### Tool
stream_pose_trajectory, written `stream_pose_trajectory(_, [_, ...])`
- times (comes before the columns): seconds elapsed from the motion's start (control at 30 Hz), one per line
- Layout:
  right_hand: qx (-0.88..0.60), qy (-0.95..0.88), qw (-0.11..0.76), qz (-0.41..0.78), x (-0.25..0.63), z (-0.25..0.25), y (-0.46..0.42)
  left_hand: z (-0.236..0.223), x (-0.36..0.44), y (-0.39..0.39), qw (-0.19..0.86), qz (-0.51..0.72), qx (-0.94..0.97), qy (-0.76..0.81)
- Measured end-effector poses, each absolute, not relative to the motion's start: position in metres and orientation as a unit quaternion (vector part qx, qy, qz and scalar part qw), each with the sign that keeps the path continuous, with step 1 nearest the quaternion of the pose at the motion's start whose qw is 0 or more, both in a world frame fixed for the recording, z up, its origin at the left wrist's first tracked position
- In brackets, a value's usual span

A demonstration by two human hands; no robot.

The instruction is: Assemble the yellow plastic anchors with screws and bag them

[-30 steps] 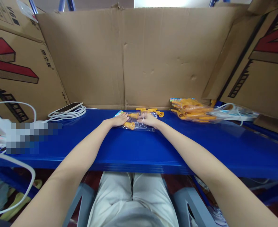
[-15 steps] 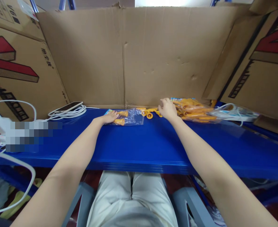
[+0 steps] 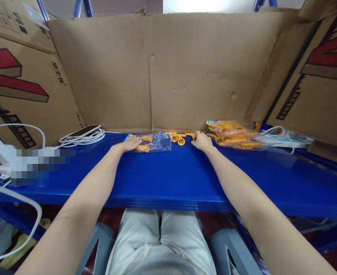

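Observation:
My left hand (image 3: 132, 143) lies with its fingers stretched over a clear plastic bag (image 3: 163, 142) that has a colourful printed end. Inside this bag are orange plastic horns (image 3: 142, 148) with flared ends, partly covered by the fingers. My right hand (image 3: 203, 141) curls its fingers round an orange plastic horn (image 3: 195, 138) on the blue table; the palm side is hidden. Just left of it are several loose orange horns (image 3: 181, 141), close to the cardboard. Right of that hand lies a fuller bag of orange horns (image 3: 234, 133).
A cardboard sheet (image 3: 185, 72) stands along the back of the blue table (image 3: 168, 175), with large printed boxes on both sides. At left, a phone (image 3: 85, 131) rests on coiled white cable (image 3: 95, 136). A white cable (image 3: 282, 133) lies at right.
My right hand has come down and slightly nearer, from above the edge of the fuller bag to a loose orange horn. My left hand stays on the clear bag.

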State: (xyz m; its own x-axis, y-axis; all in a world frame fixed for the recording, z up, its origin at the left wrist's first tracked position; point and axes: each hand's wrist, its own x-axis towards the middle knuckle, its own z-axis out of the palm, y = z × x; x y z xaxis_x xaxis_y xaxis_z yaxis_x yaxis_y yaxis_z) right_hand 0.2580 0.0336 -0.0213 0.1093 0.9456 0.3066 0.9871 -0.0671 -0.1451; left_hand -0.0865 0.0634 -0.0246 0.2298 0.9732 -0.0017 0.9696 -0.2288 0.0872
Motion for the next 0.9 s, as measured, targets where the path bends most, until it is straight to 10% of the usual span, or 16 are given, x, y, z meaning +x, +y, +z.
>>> stream_pose_trajectory(0.33, [-0.714, -0.621, 0.300, -0.117, 0.259, -0.013, 0.033, -0.019, -0.082, 0.057, 0.066, 0.003, 0.774, 0.630])
stream_pose_trajectory(0.9, [-0.671, -0.728, 0.113, -0.082, 0.249, -0.025, 0.035, -0.020, -0.083, 0.058, 0.078, 0.011, 0.771, 0.632])
